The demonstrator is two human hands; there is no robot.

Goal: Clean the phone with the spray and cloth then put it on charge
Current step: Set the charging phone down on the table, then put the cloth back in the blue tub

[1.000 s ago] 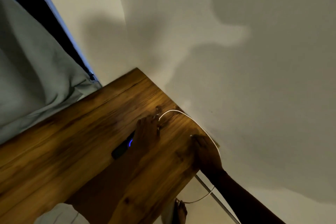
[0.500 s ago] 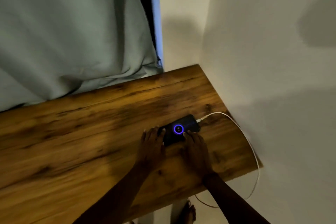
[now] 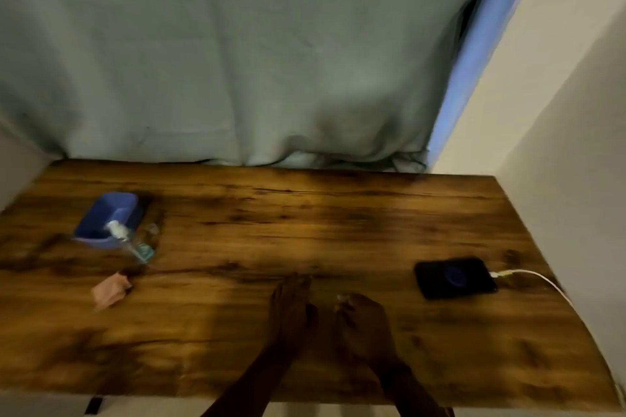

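Head view: phone point(image 3: 454, 278) flat on table point(image 3: 305, 220) at right, white cable point(image 3: 538, 281) plugged in; left hand point(image 3: 293, 306) and right hand point(image 3: 364, 323) empty, flat, clear of it; spray bottle point(image 3: 130, 242), cloth point(image 3: 110, 289) far left.

One phone point(image 3: 454, 278), one cable point(image 3: 538, 279), one spray bottle point(image 3: 130, 242), one cloth point(image 3: 110, 291), one blue tray point(image 3: 108, 218), two hands, one table point(image 3: 338, 213).

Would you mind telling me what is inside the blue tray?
Nothing shows on the visible floor of the blue tray. The spray bottle in front covers its near corner, so that part stays unseen.
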